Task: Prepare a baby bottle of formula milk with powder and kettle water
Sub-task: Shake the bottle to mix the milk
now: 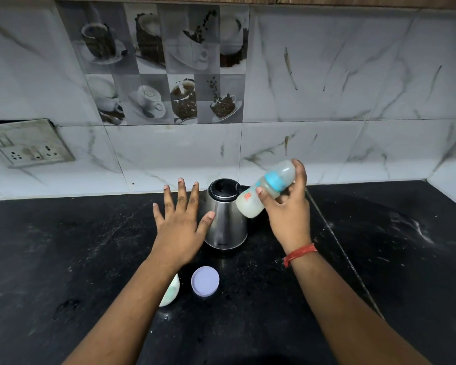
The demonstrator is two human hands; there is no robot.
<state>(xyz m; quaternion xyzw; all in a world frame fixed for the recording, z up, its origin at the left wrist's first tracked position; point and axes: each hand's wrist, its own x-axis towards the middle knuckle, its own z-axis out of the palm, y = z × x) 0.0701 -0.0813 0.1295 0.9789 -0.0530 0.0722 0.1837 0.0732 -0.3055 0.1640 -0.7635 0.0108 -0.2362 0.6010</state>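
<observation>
My right hand (287, 206) grips a clear baby bottle (250, 202) with a blue collar, tilted with its capped top up to the right and milky white liquid in its lower end. It hangs in the air just right of the steel kettle (227, 225), whose black lid is closed. My left hand (181, 219) hovers flat with fingers spread, its thumb close to the kettle's left side; whether it touches is unclear. A lilac round lid (205, 281) lies on the black counter (63, 246) in front of the kettle. A white-green container (171, 292) is half hidden under my left forearm.
A marble-tiled wall runs behind the counter, with a switch and socket plate (29, 143) at the left. White powder smears (416, 227) mark the counter at the right. A seam in the counter (340, 248) runs diagonally right of the kettle.
</observation>
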